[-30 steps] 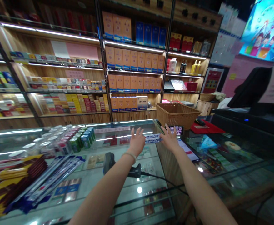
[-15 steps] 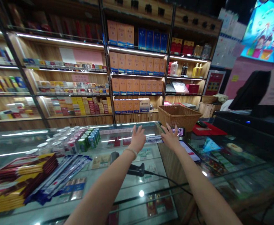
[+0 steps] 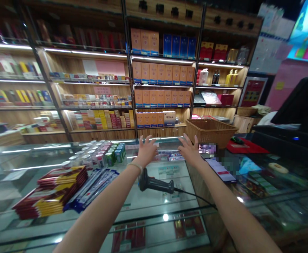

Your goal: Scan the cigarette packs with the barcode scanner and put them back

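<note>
My left hand [image 3: 146,151] is over the glass counter with its fingers spread, holding nothing I can see. To its right, my right hand [image 3: 190,151] also has its fingers apart. Between the two lie blue-and-white slim packets [image 3: 175,156]; the fingertips of my right hand are close to them, and I cannot tell whether they touch. Below my left wrist a black handheld barcode scanner [image 3: 157,184] lies on the glass, its cable running right. A phone with a lit screen [image 3: 219,169] lies beside my right forearm.
Stacked red-and-yellow packs [image 3: 53,191], long blue packets [image 3: 92,188] and rows of small canisters [image 3: 109,154] stand at left. A wicker basket [image 3: 210,135], a red mouse pad [image 3: 248,147] and a monitor [image 3: 298,102] are at right. Stocked shelves [image 3: 161,130] line the back.
The view has swung left, so the counter goods appear further right. My hands have moved apart, the left one leftward; more of the slim packets shows beside my right hand.
</note>
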`<state>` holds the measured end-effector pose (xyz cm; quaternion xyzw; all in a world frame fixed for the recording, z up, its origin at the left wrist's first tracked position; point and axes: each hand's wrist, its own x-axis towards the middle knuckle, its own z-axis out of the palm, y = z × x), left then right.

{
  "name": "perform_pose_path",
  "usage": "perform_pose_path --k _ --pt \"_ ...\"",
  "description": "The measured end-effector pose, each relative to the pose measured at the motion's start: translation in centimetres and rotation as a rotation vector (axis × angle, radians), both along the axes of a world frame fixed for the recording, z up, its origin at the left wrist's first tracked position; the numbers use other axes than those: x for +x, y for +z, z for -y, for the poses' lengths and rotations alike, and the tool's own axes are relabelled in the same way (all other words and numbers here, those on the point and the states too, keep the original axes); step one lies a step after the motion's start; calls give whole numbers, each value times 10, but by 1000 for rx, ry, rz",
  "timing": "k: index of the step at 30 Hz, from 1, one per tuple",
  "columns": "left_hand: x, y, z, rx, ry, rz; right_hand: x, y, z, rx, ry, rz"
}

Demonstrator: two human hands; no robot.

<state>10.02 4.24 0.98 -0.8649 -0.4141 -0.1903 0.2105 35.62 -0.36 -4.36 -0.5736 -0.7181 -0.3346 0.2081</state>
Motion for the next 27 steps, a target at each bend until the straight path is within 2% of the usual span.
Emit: perform_pose_path --k 11,16,20,27 --pt "-69 9 9 -29 152 153 -64 21 -4 -20 35 -160" --pt "-91 9 11 -54 222 212 -88 22 -8 -37 28 -214" --pt "-100 2 10 -53 244 244 -104 16 -14 -14 8 -251" --pt "-109 -24 2 32 213 302 -114 -2 -19 8 20 -272"
